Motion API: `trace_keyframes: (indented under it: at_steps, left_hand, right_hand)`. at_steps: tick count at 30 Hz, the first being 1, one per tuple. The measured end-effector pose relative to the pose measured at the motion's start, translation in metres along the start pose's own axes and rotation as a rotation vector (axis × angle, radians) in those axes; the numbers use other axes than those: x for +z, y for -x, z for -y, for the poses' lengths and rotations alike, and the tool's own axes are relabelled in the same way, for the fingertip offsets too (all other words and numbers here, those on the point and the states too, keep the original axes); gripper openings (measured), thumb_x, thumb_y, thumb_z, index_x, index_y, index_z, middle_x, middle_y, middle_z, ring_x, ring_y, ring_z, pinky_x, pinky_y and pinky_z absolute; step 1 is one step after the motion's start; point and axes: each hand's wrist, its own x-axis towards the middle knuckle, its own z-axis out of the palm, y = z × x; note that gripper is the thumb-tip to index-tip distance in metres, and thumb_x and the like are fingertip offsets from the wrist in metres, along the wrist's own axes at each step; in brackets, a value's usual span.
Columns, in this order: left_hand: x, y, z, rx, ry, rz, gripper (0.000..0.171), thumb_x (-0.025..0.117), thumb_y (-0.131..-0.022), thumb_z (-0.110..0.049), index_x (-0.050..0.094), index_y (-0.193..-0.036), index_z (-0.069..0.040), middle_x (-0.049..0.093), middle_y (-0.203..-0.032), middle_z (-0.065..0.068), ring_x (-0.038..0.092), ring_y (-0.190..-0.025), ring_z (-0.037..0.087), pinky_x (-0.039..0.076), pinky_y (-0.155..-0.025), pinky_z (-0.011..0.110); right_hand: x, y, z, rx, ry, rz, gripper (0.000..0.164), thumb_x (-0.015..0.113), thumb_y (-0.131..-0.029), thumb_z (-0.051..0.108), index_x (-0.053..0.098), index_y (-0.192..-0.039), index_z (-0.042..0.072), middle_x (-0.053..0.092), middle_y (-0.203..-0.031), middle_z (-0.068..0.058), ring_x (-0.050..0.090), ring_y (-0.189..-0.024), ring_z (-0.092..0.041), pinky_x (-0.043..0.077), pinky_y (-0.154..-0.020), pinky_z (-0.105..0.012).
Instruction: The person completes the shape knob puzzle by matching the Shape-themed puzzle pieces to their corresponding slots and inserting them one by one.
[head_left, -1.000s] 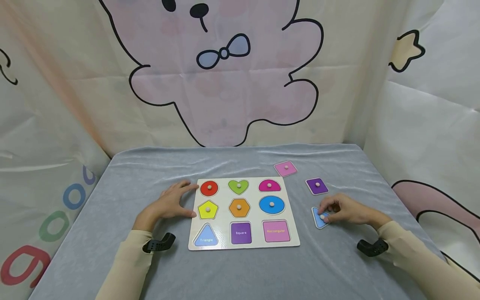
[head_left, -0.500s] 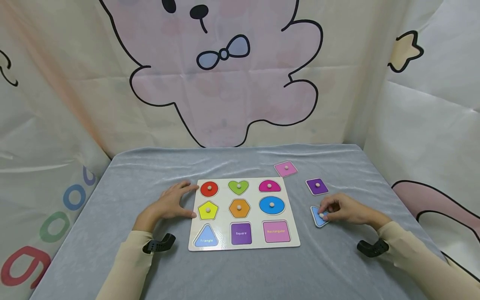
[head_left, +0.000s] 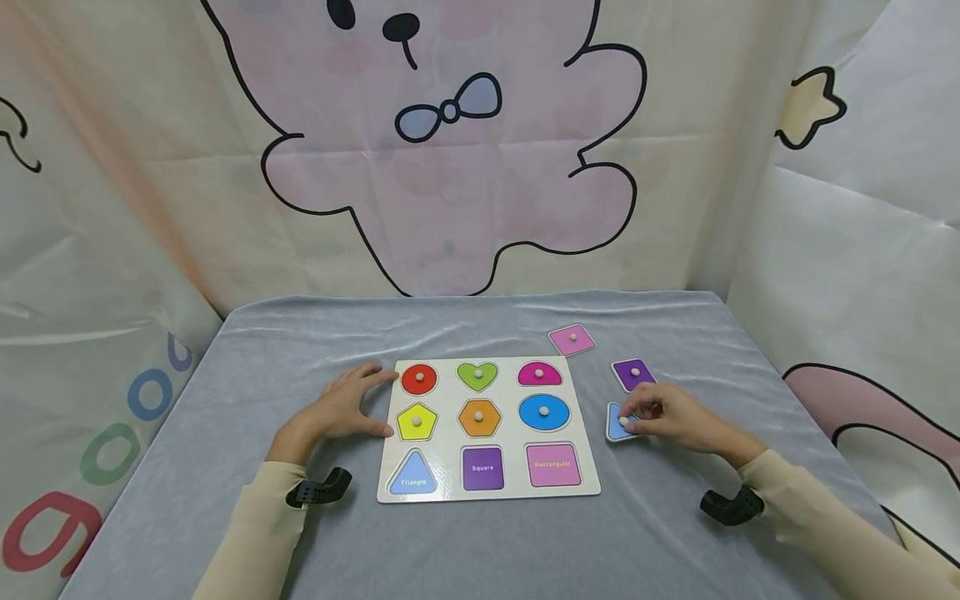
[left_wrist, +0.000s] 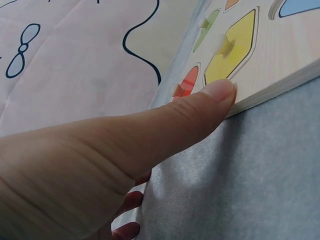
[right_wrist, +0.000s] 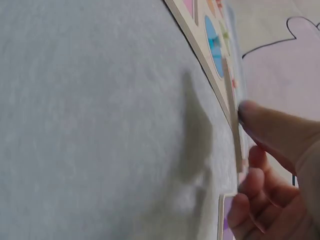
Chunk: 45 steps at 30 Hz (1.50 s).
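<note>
My right hand (head_left: 667, 419) pinches a light blue triangle puzzle piece (head_left: 614, 423) by its small knob, to the right of the wooden shape board (head_left: 446, 492). In the right wrist view the piece (right_wrist: 233, 120) appears edge-on above the cloth, with a shadow below. My left hand (head_left: 337, 410) lies at the board's left side, thumb and index finger spread along that edge. The left wrist view has the thumb (left_wrist: 220, 91) on the edge beside the yellow pentagon (left_wrist: 235, 47). The board's lower row shows printed recesses for triangle (head_left: 412, 475), square (head_left: 482, 479) and rectangle (head_left: 553, 475).
A purple knobbed piece (head_left: 628, 369) lies just beyond my right hand. A pink one (head_left: 570, 340) lies at the board's far right corner. Knobbed pieces fill the board's upper two rows, among them a red circle (head_left: 411, 386). Grey cloth (head_left: 480, 558) covers the table.
My right hand has moved left and slightly away from me, carrying the blue triangle piece towards the board; it now partly covers the purple piece. My left hand has stayed put.
</note>
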Motion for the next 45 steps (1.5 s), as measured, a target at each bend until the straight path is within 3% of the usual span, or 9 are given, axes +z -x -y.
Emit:
trace_keyframes:
  at_steps: [7, 14, 30, 45]
  left_hand:
    - [0.001, 0.0, 0.0, 0.0, 0.007, -0.003, 0.092, 0.087, -0.073, -0.048, 0.047, -0.151, -0.023, 0.034, -0.16, 0.021, 0.029, -0.147, 0.047, 0.024, -0.114, 0.073]
    - [0.0, 0.001, -0.001, -0.002, 0.006, -0.003, 0.092, 0.087, -0.073, -0.049, 0.046, -0.152, -0.023, 0.034, -0.16, 0.021, 0.029, -0.147, 0.047, 0.024, -0.114, 0.074]
    - [-0.001, 0.002, -0.002, -0.009, 0.007, 0.001, 0.092, 0.087, -0.073, -0.048, 0.046, -0.152, -0.021, 0.033, -0.161, 0.022, 0.028, -0.147, 0.047, 0.023, -0.115, 0.074]
    - [0.001, 0.001, -0.002, -0.013, 0.012, -0.001, 0.092, 0.087, -0.073, -0.048, 0.046, -0.152, -0.022, 0.033, -0.161, 0.021, 0.028, -0.147, 0.047, 0.023, -0.115, 0.074]
  right_hand:
    - [0.01, -0.01, 0.007, 0.041, 0.072, -0.09, 0.008, 0.08, -0.085, 0.009, 0.076, -0.091, 0.012, 0.055, -0.073, 0.007, 0.045, -0.066, -0.001, 0.038, -0.056, -0.019]
    - [0.018, -0.022, 0.015, 0.039, 0.062, -0.124, 0.009, 0.08, -0.084, 0.008, 0.077, -0.092, 0.01, 0.053, -0.072, 0.007, 0.047, -0.067, -0.001, 0.04, -0.057, -0.017]
    - [0.047, -0.056, 0.044, 0.042, -0.095, -0.051, 0.01, 0.081, -0.086, 0.011, 0.078, -0.095, 0.008, 0.053, -0.074, 0.002, 0.046, -0.069, -0.005, 0.038, -0.06, -0.018]
    - [0.076, -0.077, 0.06, 0.016, -0.112, 0.022, 0.011, 0.081, -0.086, 0.014, 0.077, -0.095, 0.009, 0.055, -0.072, 0.003, 0.046, -0.064, -0.004, 0.037, -0.058, -0.016]
